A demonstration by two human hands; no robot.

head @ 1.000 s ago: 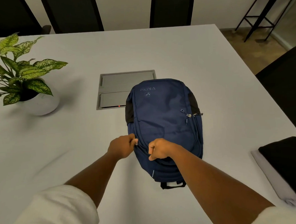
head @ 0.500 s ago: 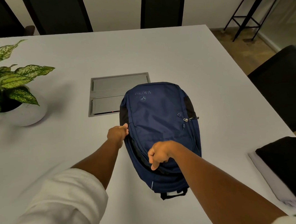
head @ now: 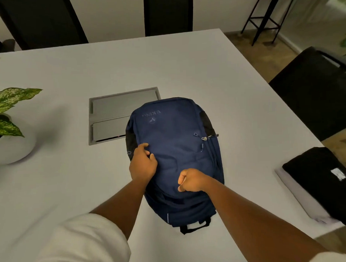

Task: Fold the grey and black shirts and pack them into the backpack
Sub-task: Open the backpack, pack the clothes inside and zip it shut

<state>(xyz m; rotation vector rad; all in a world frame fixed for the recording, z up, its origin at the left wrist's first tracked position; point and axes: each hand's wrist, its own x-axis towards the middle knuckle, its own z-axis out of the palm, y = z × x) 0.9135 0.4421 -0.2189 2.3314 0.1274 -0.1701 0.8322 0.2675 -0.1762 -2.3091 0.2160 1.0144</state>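
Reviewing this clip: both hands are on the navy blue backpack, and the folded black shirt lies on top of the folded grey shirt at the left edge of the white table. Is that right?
Not quite. The head view shows the folded black shirt on the folded grey shirt at the right edge of the white table, not the left. The rest holds: the left hand and right hand are both on the navy blue backpack.

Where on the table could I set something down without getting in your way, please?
The far half of the table, beyond the hatch and backpack, is bare. So is the strip between the plant pot and the backpack, and the gap between backpack and shirts. The near middle is crowded: both hands are on the backpack.
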